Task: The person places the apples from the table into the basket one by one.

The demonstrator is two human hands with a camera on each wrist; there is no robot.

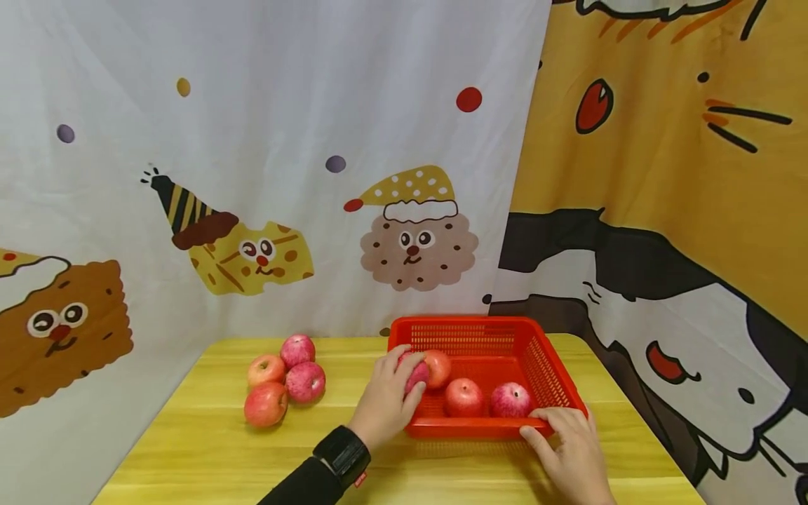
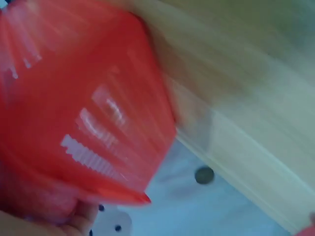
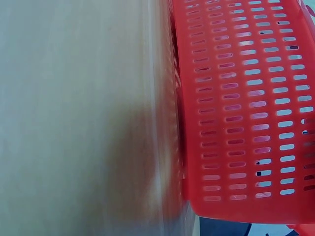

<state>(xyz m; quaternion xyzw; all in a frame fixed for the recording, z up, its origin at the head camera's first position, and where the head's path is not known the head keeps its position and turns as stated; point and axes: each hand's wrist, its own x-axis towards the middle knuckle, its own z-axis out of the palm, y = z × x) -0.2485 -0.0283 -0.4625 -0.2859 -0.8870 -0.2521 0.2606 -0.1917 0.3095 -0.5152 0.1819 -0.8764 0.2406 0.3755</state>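
My left hand [image 1: 382, 403] holds a pinkish-red apple [image 1: 415, 374] at the left side of the red plastic basket [image 1: 467, 426], fingers curled over it. Three other apples lie inside: an orange-red one [image 1: 438, 367] beside the held apple, another [image 1: 464, 398] near the front wall, and a darker pink one [image 1: 512, 400] to the right. At the basket's front right corner, my right hand [image 1: 573, 449] grips the rim. The left wrist view shows the apple [image 2: 44, 199] partly behind the basket edge. Slotted basket wall [image 3: 246, 123] fills the right of the right wrist view.
Several apples [image 1: 306, 382] sit grouped on the left part of the yellow wood-grain table [image 1: 208, 435]. A cartoon-printed curtain [image 1: 353, 105] hangs behind the table, and another printed cloth [image 1: 631, 175] is on the right.
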